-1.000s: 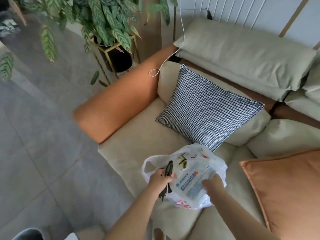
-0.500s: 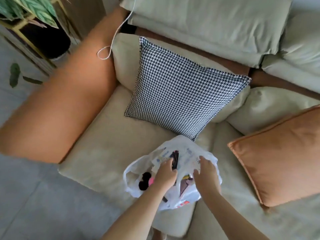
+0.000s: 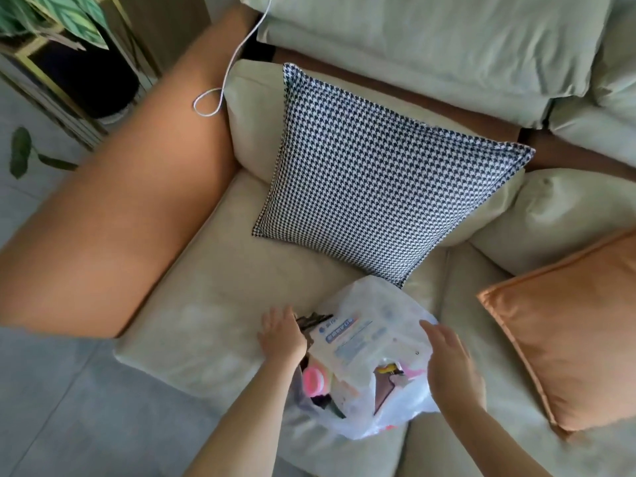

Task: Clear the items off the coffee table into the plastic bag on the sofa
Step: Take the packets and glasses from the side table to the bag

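Observation:
A white plastic bag [image 3: 375, 301] lies on the cream sofa seat [image 3: 220, 297], in front of the houndstooth cushion. Inside it I see a white packet with blue print [image 3: 347, 339], a pink round thing [image 3: 314, 378] and several dark and coloured items. My left hand [image 3: 282, 335] rests at the bag's left edge, fingers together, with a dark item [image 3: 315, 320] just past its fingertips; whether it grips anything is hidden. My right hand [image 3: 451, 370] hovers over the bag's right side, blurred, fingers apart and holding nothing. The coffee table is out of view.
A black-and-white houndstooth cushion [image 3: 375, 191] leans behind the bag, an orange cushion [image 3: 578, 332] lies at the right. The orange armrest [image 3: 130, 208] bears a white cable [image 3: 220, 87]. A potted plant [image 3: 69, 53] stands at the far left on the grey floor [image 3: 69, 407].
The view has closed in on the seat. My left hand has drawn back from the bag's mouth to its left edge, and my right hand has come off the bag, fingers spread.

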